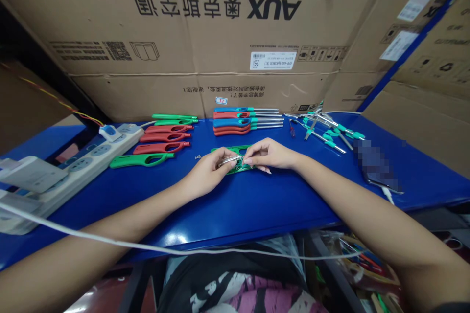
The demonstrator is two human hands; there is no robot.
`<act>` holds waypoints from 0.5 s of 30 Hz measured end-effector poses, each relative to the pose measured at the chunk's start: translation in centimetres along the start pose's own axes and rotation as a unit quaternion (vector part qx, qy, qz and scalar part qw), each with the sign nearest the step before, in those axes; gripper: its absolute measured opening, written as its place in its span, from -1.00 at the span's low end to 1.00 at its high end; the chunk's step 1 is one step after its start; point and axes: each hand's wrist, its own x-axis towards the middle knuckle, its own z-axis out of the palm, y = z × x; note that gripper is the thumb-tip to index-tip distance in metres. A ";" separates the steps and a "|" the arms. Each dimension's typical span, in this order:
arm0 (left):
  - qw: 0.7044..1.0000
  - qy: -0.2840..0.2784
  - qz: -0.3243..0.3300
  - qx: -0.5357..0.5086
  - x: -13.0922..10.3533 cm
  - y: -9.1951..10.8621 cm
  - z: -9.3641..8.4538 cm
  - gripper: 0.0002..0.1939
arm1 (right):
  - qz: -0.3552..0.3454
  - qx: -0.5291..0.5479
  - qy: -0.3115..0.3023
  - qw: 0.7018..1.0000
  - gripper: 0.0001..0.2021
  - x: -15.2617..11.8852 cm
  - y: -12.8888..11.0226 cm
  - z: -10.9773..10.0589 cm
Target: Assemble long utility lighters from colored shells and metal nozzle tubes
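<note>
My left hand (209, 171) is closed around a shiny, silvery tube-like piece (228, 160). Thumb and fingers of my right hand (272, 154) are pinched together at that piece's right end, where a thin pale wire seems to loop; what they grip is too small to make out. Beneath both hands a green lighter casing half (240, 148) lies on the blue table (220, 215), partly hidden by the fingers. Just left of it are a few tiny metal bits (199, 157).
Red and green lighter casings (161, 147) lie left, beside a white power strip (91, 156). Stacked long-necked lighters (231, 122) stand behind my hands. Metal tubes with teal ends (326, 132), a small screwdriver (292, 129) and a phone (378, 166) lie right. A white cable (176, 249) crosses in front.
</note>
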 end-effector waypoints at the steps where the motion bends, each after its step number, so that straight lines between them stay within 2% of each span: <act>1: 1.000 -0.001 0.001 0.000 0.0 0.0 0.0 -0.69 | 0.000 0.002 0.001 1.000 -0.67 0.0 0.1 0.0; 9: 1.000 -0.001 0.002 0.005 -0.2 0.8 0.0 -0.64 | -0.009 0.012 0.020 1.000 -0.63 0.1 0.6 -0.4; 15: 1.000 0.005 -0.007 -0.001 -0.1 0.7 0.0 -0.62 | -0.004 0.015 0.032 0.999 -0.65 0.1 0.5 -0.5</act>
